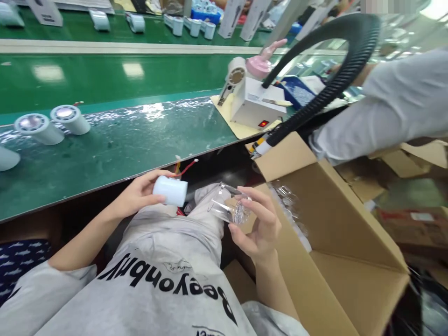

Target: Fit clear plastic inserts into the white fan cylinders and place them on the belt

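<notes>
My left hand (143, 191) is closed round a pale blue cylindrical housing (171, 190), held sideways over my lap. Red and yellow wires with a small white connector (196, 160) stick out behind it. My right hand (259, 219) grips a clear plastic cup-shaped cover (224, 205) by its far end, with the wider end turned toward the housing. A gap separates the two parts. On the bench to the left stand similar pale blue housings (71, 119) with round metallic-looking tops, one with a red wire showing.
An open cardboard box (336, 224) with clear plastic pieces (287, 200) inside stands at my right. On the green bench (140, 144) sits a white machine (259, 102) with a lit red switch, beside a black corrugated hose (315, 98) and a handheld fan (233, 77). A co-worker's sleeve (388, 102) reaches in from the right.
</notes>
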Motion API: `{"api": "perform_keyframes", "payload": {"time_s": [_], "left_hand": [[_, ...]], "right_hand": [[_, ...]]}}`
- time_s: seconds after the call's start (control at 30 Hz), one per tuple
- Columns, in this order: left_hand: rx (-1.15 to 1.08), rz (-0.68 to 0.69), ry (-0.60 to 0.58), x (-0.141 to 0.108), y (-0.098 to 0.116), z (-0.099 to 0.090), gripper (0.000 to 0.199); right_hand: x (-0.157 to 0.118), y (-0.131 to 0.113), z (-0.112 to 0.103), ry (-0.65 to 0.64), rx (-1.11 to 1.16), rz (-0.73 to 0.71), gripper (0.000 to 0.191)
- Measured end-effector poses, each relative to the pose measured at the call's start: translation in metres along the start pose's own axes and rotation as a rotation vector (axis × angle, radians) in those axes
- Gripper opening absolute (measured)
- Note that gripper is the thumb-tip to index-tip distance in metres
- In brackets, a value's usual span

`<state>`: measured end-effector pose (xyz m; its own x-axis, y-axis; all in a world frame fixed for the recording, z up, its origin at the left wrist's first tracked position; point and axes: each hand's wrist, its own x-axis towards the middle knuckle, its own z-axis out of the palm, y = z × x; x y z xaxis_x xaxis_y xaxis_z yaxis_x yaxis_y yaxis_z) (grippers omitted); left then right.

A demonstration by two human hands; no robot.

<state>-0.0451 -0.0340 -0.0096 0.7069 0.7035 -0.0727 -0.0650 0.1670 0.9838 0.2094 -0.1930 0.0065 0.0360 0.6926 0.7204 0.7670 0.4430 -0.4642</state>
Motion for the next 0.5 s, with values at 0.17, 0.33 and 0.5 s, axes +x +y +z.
{"api": "perform_keyframes", "payload": {"time_s": [0.17,0.33,0.5], "left_hand": [[-0.123,-0.222,0.103,0.017,-0.011,-0.006,0.053],[-0.156,-0.402,-0.002,0.042,-0.025,0.008,0.041],[-0.106,-0.574,0.011,0.077,-0.038,0.041,0.026]], "right_hand": [[-0.003,-0.002,-0.024,0.088,-0.109,0.059,0.043],[-0.033,-0.002,-0.042,0.224,-0.27,0.177,0.044],[-0.149,-0.013,-0.098,0.643,-0.84,0.642,0.047]]}}
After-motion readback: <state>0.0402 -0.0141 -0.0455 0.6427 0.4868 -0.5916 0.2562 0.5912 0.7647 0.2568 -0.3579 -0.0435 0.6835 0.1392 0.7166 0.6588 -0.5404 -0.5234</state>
